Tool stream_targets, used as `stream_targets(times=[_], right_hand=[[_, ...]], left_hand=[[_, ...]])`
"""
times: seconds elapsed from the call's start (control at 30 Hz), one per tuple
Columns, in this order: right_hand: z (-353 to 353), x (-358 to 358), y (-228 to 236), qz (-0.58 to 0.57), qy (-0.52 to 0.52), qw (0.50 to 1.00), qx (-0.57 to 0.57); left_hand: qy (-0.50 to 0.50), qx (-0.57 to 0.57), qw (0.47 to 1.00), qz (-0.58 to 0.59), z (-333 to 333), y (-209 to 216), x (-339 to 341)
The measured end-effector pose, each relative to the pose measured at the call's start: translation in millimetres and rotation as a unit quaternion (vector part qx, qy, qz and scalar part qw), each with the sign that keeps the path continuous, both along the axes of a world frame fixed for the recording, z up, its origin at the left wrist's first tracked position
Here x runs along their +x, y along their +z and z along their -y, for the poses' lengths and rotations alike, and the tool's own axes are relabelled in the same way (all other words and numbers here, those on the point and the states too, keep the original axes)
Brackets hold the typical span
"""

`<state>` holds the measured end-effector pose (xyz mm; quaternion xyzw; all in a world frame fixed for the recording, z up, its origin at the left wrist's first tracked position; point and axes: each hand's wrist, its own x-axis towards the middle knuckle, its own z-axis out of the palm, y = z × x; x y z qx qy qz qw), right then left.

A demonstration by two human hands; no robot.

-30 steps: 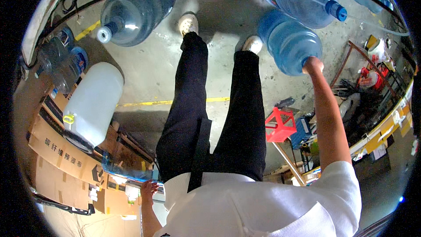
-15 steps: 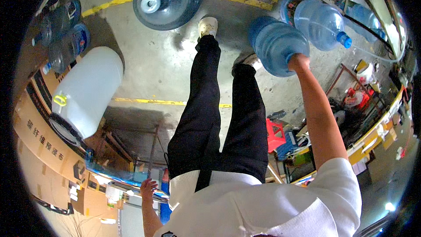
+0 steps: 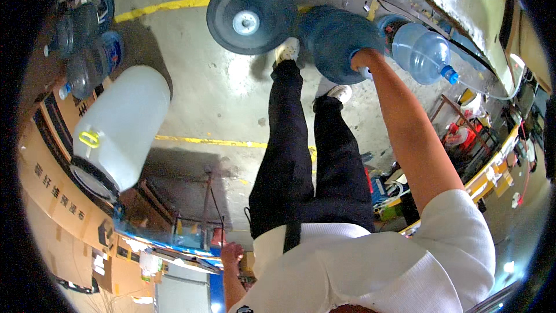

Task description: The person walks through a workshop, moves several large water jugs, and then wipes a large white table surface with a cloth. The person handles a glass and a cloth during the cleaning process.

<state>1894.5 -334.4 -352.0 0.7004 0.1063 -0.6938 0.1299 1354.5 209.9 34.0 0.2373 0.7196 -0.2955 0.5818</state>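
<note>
Blue water jug (image 3: 333, 40), right grip (image 3: 364, 58) on neck

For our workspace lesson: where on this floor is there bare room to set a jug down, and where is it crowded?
Free: bare concrete between the white drum and the legs, bounded by the two yellow lines. Crowded: around the right hand on the blue jug, beside the dark round object and pale jug; bottles far left.

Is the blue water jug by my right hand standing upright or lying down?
Lying down: the blue water jug rests on its side on the floor, right hand on it.
</note>
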Motion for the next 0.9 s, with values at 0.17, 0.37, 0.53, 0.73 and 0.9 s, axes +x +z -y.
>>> stream_targets(times=[0.17,0.37,0.53,0.73,0.9], right_hand=[[-39,19,34,0.141,-0.086,0.986,-0.009],[-62,37,73,0.136,-0.203,0.958,-0.150],[-63,18,142,0.437,-0.309,0.845,-0.014],[-19,-74,231,0.649,-0.442,0.610,0.107],[13,-240,271,0.500,-0.676,0.541,0.013]], left_hand=[[-0.070,0.038,0.996,-0.025,6,-11,32],[-0.179,0.022,0.984,0.003,-34,-32,83],[-0.271,0.006,0.960,0.063,-73,-69,139],[-0.396,-0.058,0.903,0.155,-108,-122,257],[-0.655,-0.111,0.693,0.281,-108,-151,339]])
